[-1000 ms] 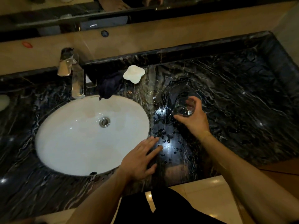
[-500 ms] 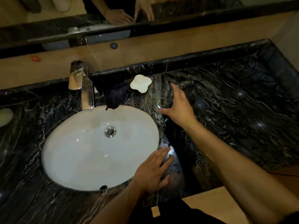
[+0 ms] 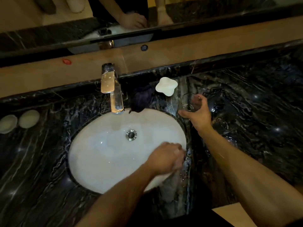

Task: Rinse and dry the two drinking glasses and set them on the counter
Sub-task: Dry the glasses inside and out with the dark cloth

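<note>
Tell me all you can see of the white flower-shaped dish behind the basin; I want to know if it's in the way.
The white dish is small, with a lobed, flower-like outline and a smooth, glossy look, perhaps ceramic. It looks empty. It lies flat on the dark marble counter, close to the back ledge, right of the faucet and a dark cloth. The right hand is nearer the camera and does not touch it.

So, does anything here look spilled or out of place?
Yes. Water drops lie on the dark counter to the right of the sink. A dark cloth hangs over the sink's back rim beside the faucet.
</note>
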The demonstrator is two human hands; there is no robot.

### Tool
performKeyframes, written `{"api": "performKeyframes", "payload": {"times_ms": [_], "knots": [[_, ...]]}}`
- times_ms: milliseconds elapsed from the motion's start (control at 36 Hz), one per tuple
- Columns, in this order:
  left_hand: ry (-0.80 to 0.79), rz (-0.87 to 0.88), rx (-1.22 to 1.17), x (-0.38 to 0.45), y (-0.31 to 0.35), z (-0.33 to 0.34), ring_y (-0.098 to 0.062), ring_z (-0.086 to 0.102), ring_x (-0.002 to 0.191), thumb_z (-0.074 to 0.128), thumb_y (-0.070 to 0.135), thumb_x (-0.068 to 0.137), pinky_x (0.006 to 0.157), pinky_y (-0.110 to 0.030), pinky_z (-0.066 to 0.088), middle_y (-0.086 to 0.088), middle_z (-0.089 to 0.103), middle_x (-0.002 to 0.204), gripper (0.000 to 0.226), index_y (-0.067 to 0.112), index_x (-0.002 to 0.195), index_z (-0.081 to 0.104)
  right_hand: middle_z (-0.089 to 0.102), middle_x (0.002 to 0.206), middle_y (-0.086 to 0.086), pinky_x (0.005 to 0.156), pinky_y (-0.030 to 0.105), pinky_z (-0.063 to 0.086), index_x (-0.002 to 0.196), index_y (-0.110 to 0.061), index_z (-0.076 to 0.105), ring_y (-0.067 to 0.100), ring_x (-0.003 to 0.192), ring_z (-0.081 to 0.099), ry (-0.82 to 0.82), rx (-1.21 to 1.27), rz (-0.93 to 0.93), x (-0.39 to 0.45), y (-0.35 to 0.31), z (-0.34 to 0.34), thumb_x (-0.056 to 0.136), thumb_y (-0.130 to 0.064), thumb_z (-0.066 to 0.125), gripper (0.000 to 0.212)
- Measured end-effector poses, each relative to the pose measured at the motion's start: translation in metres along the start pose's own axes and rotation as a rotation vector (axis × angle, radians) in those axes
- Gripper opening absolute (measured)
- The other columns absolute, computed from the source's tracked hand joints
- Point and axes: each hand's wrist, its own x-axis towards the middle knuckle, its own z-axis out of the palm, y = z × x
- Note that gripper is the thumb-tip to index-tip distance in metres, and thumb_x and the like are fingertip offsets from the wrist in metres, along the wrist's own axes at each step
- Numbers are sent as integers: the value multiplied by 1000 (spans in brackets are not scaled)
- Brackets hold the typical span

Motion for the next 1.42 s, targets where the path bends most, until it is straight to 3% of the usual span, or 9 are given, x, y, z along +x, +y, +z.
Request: {"api": "performKeyframes", "payload": {"times_ms": [167,250,444,750,944,1028,1111,1278,1417], "knots": [[255,-702,-62,44,-72,-73,-29,51,113,53,33,94,83,-42,49,-10,49,126,37,17,128,55,60,111,-13,91,21,53,131,-22,49,10,104,59,-70,-12,-36,-11,-2,-3,69,-8,88,74],[408,-761,73,66,-90,-106,-31,45,118,58,27,89,85,-47,50,-12,46,130,45,19,133,51,61,114,-4,69,1,42,130,-26,52,8,96,57,-129,-56,-75,-21,-5,-6,66,-13,91,75],[-128,-947,-32,87,-135,-131,-50,16,141,65,29,90,106,-57,35,-16,4,161,81,26,154,16,60,119,-4,90,16,49,127,-28,53,12,111,57,-188,-65,-109,-42,-4,-16,64,-9,91,76],[43,-837,116,56,-115,-114,-45,51,104,61,23,87,65,-41,37,-21,43,120,45,17,127,42,57,129,-7,98,29,48,119,-54,51,11,120,55,-199,-112,-193,-82,2,-21,61,-19,90,78],[471,-888,-453,15,-60,-120,-33,58,100,59,31,78,76,-41,52,-7,53,120,59,37,133,42,57,127,-2,100,43,50,123,-55,49,22,121,52,-212,-130,-197,-101,-10,-12,53,-37,84,80],[545,-860,-738,-6,-30,-132,-26,63,91,62,24,79,70,-34,54,3,58,120,60,40,131,36,60,122,-7,97,23,47,122,-56,48,18,120,50,-221,-178,-249,-107,-16,-12,58,-25,87,81],[502,-780,-837,-38,-14,-146,-21,66,75,67,12,82,57,-34,56,3,60,114,60,41,119,30,61,113,-11,80,3,38,124,-52,47,13,111,41,-273,-292,-323,-115,-29,-8,62,-17,89,83],[400,-446,-472,-89,-5,-168,-12,51,102,72,30,73,86,-11,41,29,53,110,55,45,122,52,54,112,-21,90,23,44,123,-65,39,4,108,42,-326,-479,-451,-132,-50,6,58,-39,83,82],[301,-322,-303,-101,6,-166,-13,51,109,59,31,80,86,-16,47,4,45,128,59,38,138,50,52,123,-19,90,28,52,137,-42,45,1,109,54,-415,-487,-496,-147,-63,24,63,-39,85,84]]}}
